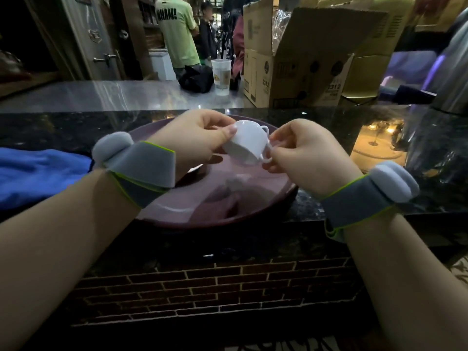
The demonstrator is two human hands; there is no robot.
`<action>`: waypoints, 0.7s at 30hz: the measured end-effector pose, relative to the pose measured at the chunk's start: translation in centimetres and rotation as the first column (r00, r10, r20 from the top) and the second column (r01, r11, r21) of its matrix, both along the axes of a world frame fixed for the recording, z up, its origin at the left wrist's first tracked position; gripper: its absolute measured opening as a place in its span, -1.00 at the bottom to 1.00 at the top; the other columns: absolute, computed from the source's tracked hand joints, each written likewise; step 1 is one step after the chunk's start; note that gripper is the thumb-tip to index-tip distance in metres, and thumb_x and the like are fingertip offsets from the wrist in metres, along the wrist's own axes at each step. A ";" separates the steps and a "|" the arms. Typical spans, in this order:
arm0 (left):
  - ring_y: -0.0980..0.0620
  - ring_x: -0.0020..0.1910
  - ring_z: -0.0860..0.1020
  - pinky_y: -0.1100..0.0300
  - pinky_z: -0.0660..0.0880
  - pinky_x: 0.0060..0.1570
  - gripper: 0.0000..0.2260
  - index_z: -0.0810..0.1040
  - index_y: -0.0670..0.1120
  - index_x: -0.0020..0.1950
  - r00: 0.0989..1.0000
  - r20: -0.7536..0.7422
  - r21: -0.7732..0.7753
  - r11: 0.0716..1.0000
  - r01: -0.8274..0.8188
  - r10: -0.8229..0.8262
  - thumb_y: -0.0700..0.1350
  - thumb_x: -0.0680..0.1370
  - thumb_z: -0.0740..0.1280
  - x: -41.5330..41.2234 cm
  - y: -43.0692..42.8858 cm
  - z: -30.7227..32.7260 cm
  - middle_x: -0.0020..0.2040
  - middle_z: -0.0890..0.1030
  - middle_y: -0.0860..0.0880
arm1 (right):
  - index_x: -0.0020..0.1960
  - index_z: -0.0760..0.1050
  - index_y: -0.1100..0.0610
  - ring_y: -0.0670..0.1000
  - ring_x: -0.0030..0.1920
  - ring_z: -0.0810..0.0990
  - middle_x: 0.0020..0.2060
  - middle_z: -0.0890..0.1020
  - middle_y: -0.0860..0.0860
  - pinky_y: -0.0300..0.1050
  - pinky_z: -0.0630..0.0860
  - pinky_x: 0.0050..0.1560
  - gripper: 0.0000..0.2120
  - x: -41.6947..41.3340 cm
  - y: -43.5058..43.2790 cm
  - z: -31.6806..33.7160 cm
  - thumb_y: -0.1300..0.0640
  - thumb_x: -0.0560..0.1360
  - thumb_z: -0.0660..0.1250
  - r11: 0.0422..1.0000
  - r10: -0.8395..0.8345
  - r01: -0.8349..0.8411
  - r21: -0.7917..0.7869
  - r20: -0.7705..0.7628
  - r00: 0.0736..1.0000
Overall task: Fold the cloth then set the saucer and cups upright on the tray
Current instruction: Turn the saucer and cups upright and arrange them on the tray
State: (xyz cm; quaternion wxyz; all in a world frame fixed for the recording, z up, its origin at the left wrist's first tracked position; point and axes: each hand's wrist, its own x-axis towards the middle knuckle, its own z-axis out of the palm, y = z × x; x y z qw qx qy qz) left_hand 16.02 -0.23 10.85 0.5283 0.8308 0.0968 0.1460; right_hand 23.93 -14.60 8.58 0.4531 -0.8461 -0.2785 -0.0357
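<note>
Cups (247,144), two small white ones nested or pressed together, are held tilted above the middle of the round purple tray (177,206), clear of its surface. Each cup has a small loop handle, and both handles point toward the right. The left hand (195,138) has its grip clenched on the cups' left side, thumb across the near wall and fingers curled over the top. The right hand (304,153) pinches the lower handle between thumb and fingertips, so its grip is also grasping the cups. Both wrists wear grey bands with green edging and a pale padded block on the outer side.

The tray lies on the dark speckled stone table (76,127), reaching its near edge, with a brick-patterned front below. A blue cloth (38,173) lies on the table toward its left edge, just beside the tray, partly hidden by the left wrist. Whether it is folded cannot be told. Beyond the table's far edge stand open cardboard boxes (304,72) and a clear plastic cup (221,76).
</note>
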 end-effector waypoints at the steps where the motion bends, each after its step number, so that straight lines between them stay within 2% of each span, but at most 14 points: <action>1: 0.03 -0.22 0.51 0.25 0.52 -0.22 -0.80 0.50 -0.20 0.14 1.000 -0.017 -0.039 0.999 0.011 -0.012 -0.18 0.57 0.18 -0.3 0.1 0.0 -0.06 0.54 -0.14 | -0.05 0.51 0.18 0.20 -0.07 0.67 -0.13 0.67 0.19 0.11 0.61 0.04 -0.87 -0.1 0.2 -0.1 0.27 0.42 0.25 1.000 0.001 -0.001 0.025 -0.024 1.000; 3: 0.03 -0.27 0.46 0.29 0.50 -0.28 -0.77 0.48 -0.25 0.17 0.998 -0.052 -0.084 0.996 0.013 -0.018 -0.19 0.59 0.15 -0.9 0.5 -0.2 -0.07 0.51 -0.21 | -0.17 0.50 0.14 0.13 -0.22 0.70 -0.23 0.67 0.16 0.04 0.65 -0.05 -0.89 -0.3 0.6 -0.2 0.30 0.43 0.23 0.999 0.020 -0.017 0.048 -0.064 0.998; 4: -0.02 -0.27 0.43 0.29 0.48 -0.32 -0.76 0.48 -0.27 0.17 0.997 -0.072 -0.095 0.995 0.011 -0.018 -0.20 0.59 0.14 -1.1 0.6 -0.3 -0.09 0.48 -0.25 | -0.26 0.49 0.12 0.08 -0.28 0.71 -0.32 0.65 0.12 -0.01 0.66 -0.09 -0.82 -0.3 0.8 -0.2 0.33 0.43 0.22 0.999 0.029 -0.026 0.048 -0.077 0.997; 6: -0.10 -0.19 0.36 0.24 0.36 -0.35 -0.77 0.49 -0.30 0.10 0.994 -0.104 -0.106 0.994 0.017 -0.028 -0.21 0.60 0.11 -1.4 0.7 -0.5 -0.11 0.41 -0.28 | -0.38 0.51 0.09 -0.01 -0.37 0.69 -0.44 0.62 0.04 -0.12 0.67 -0.17 -0.72 -0.4 0.9 -0.2 0.36 0.40 0.17 0.998 0.044 -0.039 0.049 -0.099 0.994; 8: -0.12 -0.14 0.39 0.23 0.26 -0.32 -0.77 0.52 -0.24 -0.02 0.989 -0.148 -0.063 0.998 -0.006 -0.004 -0.19 0.60 0.10 -1.5 0.8 -0.7 -0.13 0.44 -0.28 | -0.40 0.54 0.11 -0.08 -0.44 0.66 -0.48 0.61 0.03 -0.21 0.66 -0.24 -0.70 -0.3 0.9 -0.3 0.36 0.38 0.15 0.997 0.048 -0.040 0.063 -0.126 0.991; 10: -0.09 -0.21 0.48 0.29 0.33 -0.39 -0.76 0.52 -0.24 0.02 0.984 -0.180 -0.028 0.999 -0.027 0.022 -0.15 0.60 0.11 -1.7 0.9 -0.6 -0.21 0.50 -0.24 | -0.40 0.56 0.16 -0.07 -0.49 0.64 -0.52 0.58 0.07 -0.17 0.66 -0.26 -0.71 -0.2 1.3 -0.4 0.36 0.36 0.13 0.994 0.048 -0.031 0.100 -0.175 0.983; 12: 0.00 -0.35 0.42 0.40 0.37 -0.60 -0.79 0.46 -0.27 0.03 0.982 -0.188 -0.081 0.996 -0.025 0.009 -0.18 0.61 0.10 -1.7 0.7 -0.6 -0.32 0.44 -0.17 | -0.42 0.55 0.22 -0.02 -0.54 0.60 -0.56 0.55 0.09 -0.11 0.65 -0.32 -0.72 0.1 1.5 -0.4 0.35 0.34 0.11 0.989 0.044 -0.011 0.146 -0.221 0.974; 15: 0.05 -0.44 0.39 0.44 0.38 -0.65 -0.84 0.41 -0.26 -0.05 0.981 -0.192 -0.122 0.992 -0.009 -0.015 -0.22 0.61 0.08 -1.7 0.5 -0.5 -0.37 0.36 -0.13 | -0.50 0.49 0.23 0.01 -0.60 0.55 -0.67 0.50 0.04 -0.15 0.58 -0.43 -0.70 0.3 2.0 -0.4 0.28 0.35 0.13 0.982 0.024 0.035 0.186 -0.306 0.952; 18: 0.06 -0.47 0.49 0.41 0.51 -0.52 -0.80 0.45 -0.28 -0.11 0.975 -0.222 0.006 1.000 -0.019 0.020 -0.20 0.60 0.12 -1.4 0.9 -0.5 -0.41 0.42 -0.15 | -0.52 0.41 0.24 0.02 -0.61 0.49 -0.68 0.48 0.06 -0.18 0.57 -0.49 -0.71 0.2 2.4 -0.7 0.34 0.35 0.10 0.985 0.066 -0.001 0.171 -0.370 0.927; 21: 0.15 -0.60 0.50 0.41 0.50 -0.56 -0.72 0.48 -0.26 -0.24 0.966 -0.251 0.172 0.985 -0.024 0.067 -0.17 0.59 0.13 -1.1 1.3 -0.5 -0.43 0.46 -0.14 | -0.48 0.42 0.22 0.00 -0.62 0.54 -0.73 0.49 -0.01 -0.15 0.59 -0.45 -0.72 0.4 2.7 -1.1 0.36 0.36 0.10 0.998 0.058 -0.045 0.044 -0.370 0.927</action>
